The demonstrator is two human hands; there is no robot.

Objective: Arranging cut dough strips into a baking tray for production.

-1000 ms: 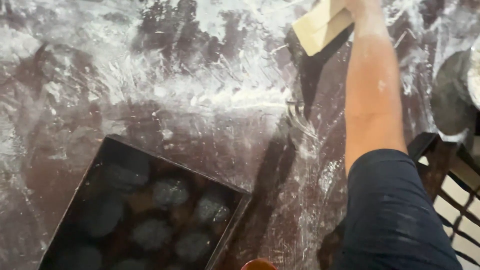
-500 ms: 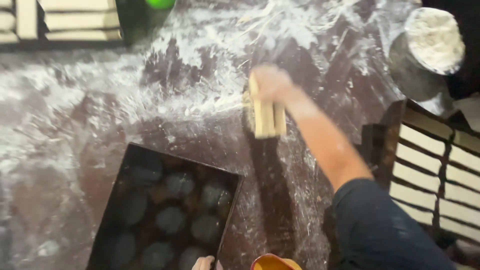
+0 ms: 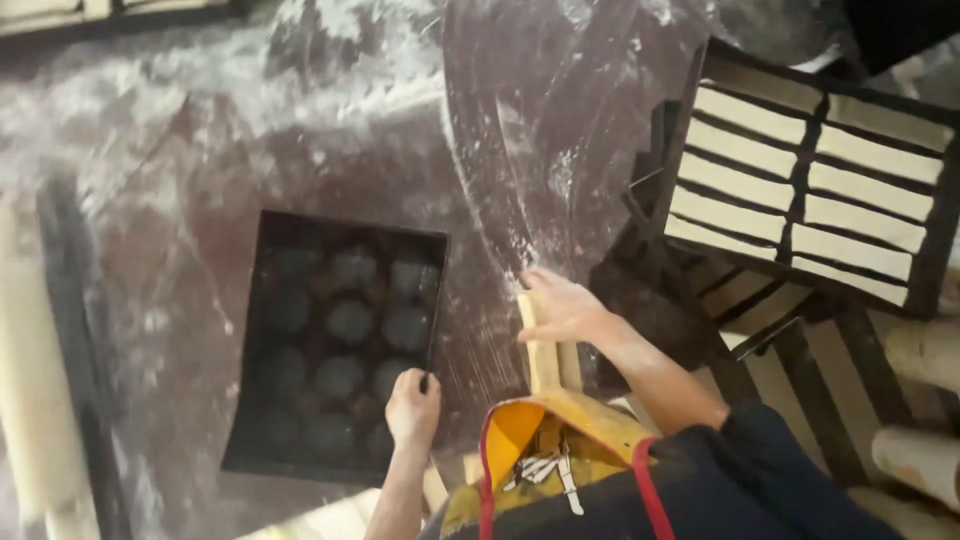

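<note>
flour-dusted dark worktable (image 3: 330, 150), spread beyond the grip | rack of pale dough strips (image 3: 815, 170), well off to its upper right | pale roll (image 3: 925, 350), far right | yellow apron pocket (image 3: 560, 440), just below

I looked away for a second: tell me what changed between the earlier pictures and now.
The right hand drew the pale dough strips from the far floured table back toward the body. The left hand came in and gripped the dark tray edge. The tray itself stayed put.

left hand (image 3: 413, 405): fingers curled, gripping | right hand (image 3: 562, 308): fingers closed, arm bent
</note>
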